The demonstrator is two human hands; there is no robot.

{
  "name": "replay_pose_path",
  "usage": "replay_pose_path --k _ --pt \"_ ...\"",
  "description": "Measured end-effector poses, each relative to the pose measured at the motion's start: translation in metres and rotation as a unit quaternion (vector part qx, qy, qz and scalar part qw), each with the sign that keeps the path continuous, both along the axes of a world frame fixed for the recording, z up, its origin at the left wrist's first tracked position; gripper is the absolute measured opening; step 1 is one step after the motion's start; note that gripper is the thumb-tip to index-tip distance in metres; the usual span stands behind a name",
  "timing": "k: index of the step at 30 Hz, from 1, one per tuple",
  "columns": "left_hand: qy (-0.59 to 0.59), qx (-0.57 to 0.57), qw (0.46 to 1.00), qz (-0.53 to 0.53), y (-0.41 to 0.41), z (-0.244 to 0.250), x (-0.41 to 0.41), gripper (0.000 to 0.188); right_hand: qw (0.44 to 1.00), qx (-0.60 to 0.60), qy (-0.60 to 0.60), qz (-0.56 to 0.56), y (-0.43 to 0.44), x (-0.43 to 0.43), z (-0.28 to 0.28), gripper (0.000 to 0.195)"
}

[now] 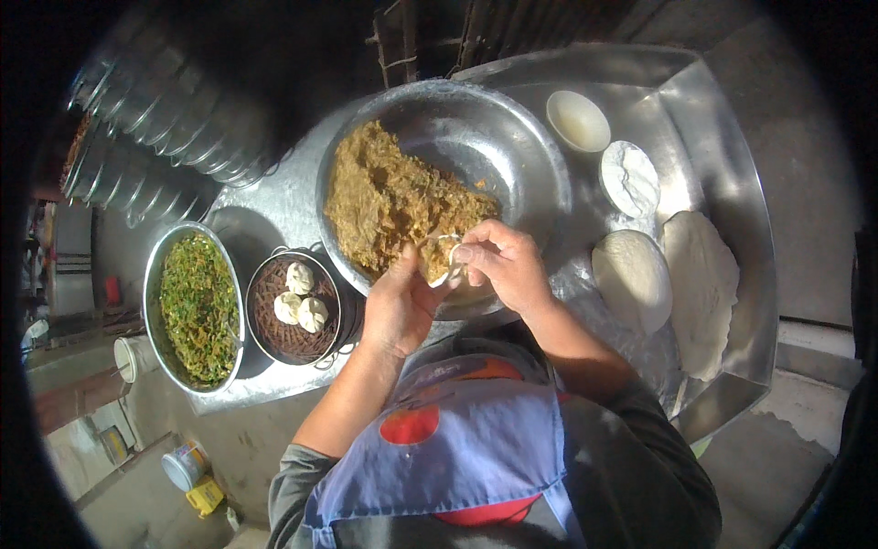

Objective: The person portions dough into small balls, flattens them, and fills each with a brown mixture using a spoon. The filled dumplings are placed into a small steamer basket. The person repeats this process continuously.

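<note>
Over the near rim of a large metal basin (549,171), my left hand (405,302) cups a dough wrapper with brown filling (436,259) in it. My right hand (504,264) pinches the wrapper's right edge between thumb and fingers. A heap of chopped brownish filling (391,199) lies in the left part of the basin. To the left, three pleated buns (300,311) rest on the woven liner of a round steamer tray (257,336). The wrapper's underside is hidden by my left fingers.
A metal bowl of chopped green filling (199,309) stands far left. Stacked metal steamers (171,123) rise behind it. On the right are a pale bowl (578,121), a bowl of white flour (629,180), a dough mound (631,278) and a flattened dough slab (699,295), beside the metal tray's raised wall (734,151).
</note>
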State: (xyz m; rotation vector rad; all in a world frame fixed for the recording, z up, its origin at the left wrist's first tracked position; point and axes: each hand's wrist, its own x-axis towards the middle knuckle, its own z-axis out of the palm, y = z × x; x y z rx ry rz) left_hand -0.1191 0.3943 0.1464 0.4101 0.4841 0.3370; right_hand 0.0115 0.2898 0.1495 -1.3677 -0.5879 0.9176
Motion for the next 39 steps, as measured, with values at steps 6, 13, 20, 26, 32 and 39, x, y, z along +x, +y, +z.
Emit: replay_pose_path --k 6,13,20,26,32,39 --pt "0.048 0.096 0.994 -0.009 0.002 -0.001 -0.002 0.039 0.996 0.076 0.037 0.01 0.002 -0.013 0.008 0.017" --pt "0.136 0.375 0.906 -0.144 0.014 0.005 -0.012 0.031 0.955 -0.015 -0.285 0.084 0.001 0.003 0.012 0.016" --pt "0.05 0.118 0.989 -0.075 0.022 0.012 -0.014 0.053 0.979 -0.019 -0.192 0.06 0.005 -0.012 0.01 0.01" --pt "0.022 0.143 0.989 0.015 -0.003 0.002 -0.014 0.046 0.996 -0.015 -0.028 0.088 0.007 -0.013 0.016 0.019" --pt "0.101 0.492 0.859 -0.1 0.009 -0.001 -0.024 0.046 0.973 -0.01 -0.202 0.11 0.008 -0.008 0.022 0.02" --pt "0.02 0.087 0.996 -0.031 0.015 0.008 -0.03 0.055 0.98 -0.042 -0.16 0.112 0.005 -0.015 0.024 0.016"
